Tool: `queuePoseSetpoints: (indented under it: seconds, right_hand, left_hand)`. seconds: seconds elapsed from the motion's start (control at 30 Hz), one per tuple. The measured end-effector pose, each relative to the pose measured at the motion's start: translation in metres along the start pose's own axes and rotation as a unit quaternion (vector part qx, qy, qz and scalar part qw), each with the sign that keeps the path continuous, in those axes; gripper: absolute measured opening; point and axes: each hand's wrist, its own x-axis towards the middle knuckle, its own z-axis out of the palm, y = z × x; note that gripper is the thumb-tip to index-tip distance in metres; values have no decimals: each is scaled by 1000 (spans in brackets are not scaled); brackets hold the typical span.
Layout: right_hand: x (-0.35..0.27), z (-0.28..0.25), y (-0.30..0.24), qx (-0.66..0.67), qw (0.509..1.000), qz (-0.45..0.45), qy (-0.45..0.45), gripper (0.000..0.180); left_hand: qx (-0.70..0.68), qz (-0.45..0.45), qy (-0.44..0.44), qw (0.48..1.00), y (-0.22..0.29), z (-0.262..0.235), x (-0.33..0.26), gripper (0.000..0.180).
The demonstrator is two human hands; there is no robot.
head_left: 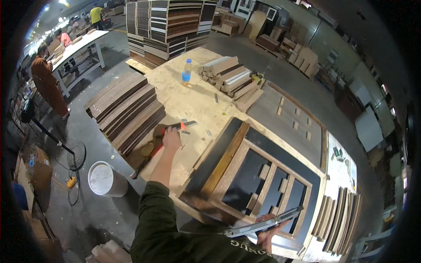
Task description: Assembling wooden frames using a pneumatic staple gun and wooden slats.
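My left hand [172,140] reaches across the plywood tabletop [166,83], its fingers curled down beside a small orange-and-black item [180,126]. What those fingers hold, if anything, is too small to make out. Short dark strips [190,124] lie just past them. My right hand [268,232] is closed around a nail gun [263,222], whose long grey magazine shows while its body is mostly hidden by my sleeve. Under it lies a wooden frame [274,175] with slats and small blocks, on a black panel [258,139]. A red-handled hammer [147,160] rests near my left forearm.
Stacked brown boards [131,105] line the table's left side. A blue-capped bottle [187,72] and wood strips [230,74] stand at the back. Another panel [289,118] lies to the right, with curved strips [337,219] nearer. A white bucket [105,179] stands on the floor; people work far left.
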Motion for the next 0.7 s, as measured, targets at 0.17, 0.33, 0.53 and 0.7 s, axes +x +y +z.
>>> queuePoseSetpoints:
  seconds: [0.17,0.33,0.53,0.7]
  right_hand:
    - [16,-28,3,11,998,6,-59,75]
    - [24,-18,3,-60,997,-47,4,76]
    - [28,7,10,-22,1000,-12,3,75]
    - [38,5,14,8,994,30,-106,75]
  left_hand:
    - [191,16,-6,981,-58,26,39,52]
    - [4,22,5,1000,-45,11,42,46]
    - [109,-33,117,987,-55,-33,3,29]
    - [126,76,73,986,-10,-28,5,34]
